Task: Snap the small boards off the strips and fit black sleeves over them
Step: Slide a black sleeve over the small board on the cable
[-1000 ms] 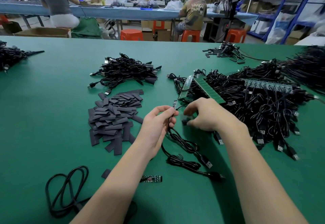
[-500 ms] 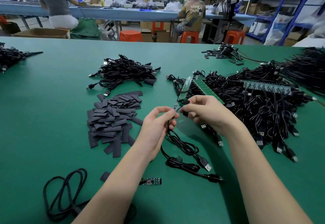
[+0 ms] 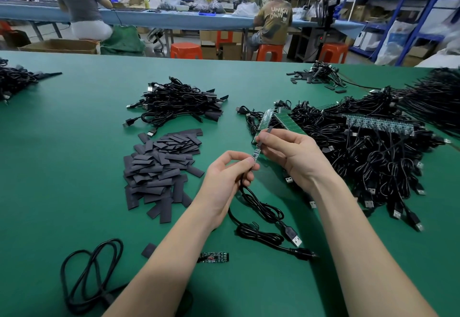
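My left hand (image 3: 225, 179) pinches a small green board (image 3: 256, 154) at its lower end, where a black cable (image 3: 258, 212) hangs from it down to the table. My right hand (image 3: 288, 150) pinches a black sleeve (image 3: 264, 137) just above the board's top end, its lower edge touching the board. Behind my hands lies a green strip of boards (image 3: 286, 123), and a second strip (image 3: 378, 123) lies further right on a cable heap. A pile of flat black sleeves (image 3: 159, 164) sits to the left.
A big heap of black USB cables (image 3: 373, 164) fills the right side. A smaller cable bundle (image 3: 179, 102) lies beyond the sleeves. A loose board (image 3: 214, 257), a single sleeve (image 3: 148, 250) and a coiled cable (image 3: 92, 274) lie near my left forearm. Two people sit at a far bench.
My right hand has risen from the table with a black sleeve and brought it to the top of the board in my left hand. My left hand has barely moved.
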### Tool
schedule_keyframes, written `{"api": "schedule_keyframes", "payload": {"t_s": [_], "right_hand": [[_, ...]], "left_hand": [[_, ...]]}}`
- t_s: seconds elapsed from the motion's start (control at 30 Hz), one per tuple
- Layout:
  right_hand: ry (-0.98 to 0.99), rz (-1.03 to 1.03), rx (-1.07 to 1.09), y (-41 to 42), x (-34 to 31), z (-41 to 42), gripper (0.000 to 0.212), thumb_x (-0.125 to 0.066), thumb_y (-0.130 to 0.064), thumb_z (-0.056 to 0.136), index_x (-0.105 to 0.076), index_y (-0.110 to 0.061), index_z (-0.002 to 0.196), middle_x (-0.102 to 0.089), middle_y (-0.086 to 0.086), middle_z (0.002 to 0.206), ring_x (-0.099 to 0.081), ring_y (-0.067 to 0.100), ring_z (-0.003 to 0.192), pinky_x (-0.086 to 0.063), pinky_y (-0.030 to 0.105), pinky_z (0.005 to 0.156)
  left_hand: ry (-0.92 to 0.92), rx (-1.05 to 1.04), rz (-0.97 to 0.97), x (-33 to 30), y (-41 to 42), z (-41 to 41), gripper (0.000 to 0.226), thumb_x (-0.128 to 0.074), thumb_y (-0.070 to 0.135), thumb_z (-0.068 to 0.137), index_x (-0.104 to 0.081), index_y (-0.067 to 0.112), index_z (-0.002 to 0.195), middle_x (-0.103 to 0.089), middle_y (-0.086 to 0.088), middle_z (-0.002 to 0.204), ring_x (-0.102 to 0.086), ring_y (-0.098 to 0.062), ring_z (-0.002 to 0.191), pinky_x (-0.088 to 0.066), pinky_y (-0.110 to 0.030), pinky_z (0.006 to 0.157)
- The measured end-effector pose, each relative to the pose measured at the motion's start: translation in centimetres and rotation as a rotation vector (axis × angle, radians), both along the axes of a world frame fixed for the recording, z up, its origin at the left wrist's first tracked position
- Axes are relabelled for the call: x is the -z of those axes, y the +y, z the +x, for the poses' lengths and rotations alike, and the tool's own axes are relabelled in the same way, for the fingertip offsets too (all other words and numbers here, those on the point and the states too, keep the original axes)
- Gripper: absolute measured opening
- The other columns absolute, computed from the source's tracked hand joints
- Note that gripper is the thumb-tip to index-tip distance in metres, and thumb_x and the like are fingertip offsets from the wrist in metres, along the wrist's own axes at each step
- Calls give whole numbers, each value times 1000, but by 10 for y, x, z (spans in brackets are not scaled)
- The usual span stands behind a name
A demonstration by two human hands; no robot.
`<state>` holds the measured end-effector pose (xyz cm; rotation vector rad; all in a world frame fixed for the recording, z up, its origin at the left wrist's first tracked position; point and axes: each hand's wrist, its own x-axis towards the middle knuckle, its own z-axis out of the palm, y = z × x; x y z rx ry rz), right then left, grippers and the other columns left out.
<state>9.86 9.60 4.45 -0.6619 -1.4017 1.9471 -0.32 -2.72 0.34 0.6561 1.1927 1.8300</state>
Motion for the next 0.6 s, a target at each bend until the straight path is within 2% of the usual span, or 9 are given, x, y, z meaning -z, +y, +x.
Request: {"api": "schedule_keyframes", "payload": {"t_s": [0.47,0.6], "right_hand": [[5,76,20,1,0,3,40,-86,-17,61,-75,-1,96,-77,12,85,-72,16,78,-57,21,75],[7,87,24,-1,1,0,32,-87,-12,63,-76,-2,92,-77,12,84,-72,15,75,-57,21,74]], "left_hand": [[-49,2,11,0,0,-2,6,-62,4,95,-60,9,92,-71,-4,76,-55,-11,62,-46,-18,58],[-61,-3,10,-1,0,-1,7,-62,4,95,-60,9,90,-71,-4,76,-54,-11,62,-46,-18,58]]}}
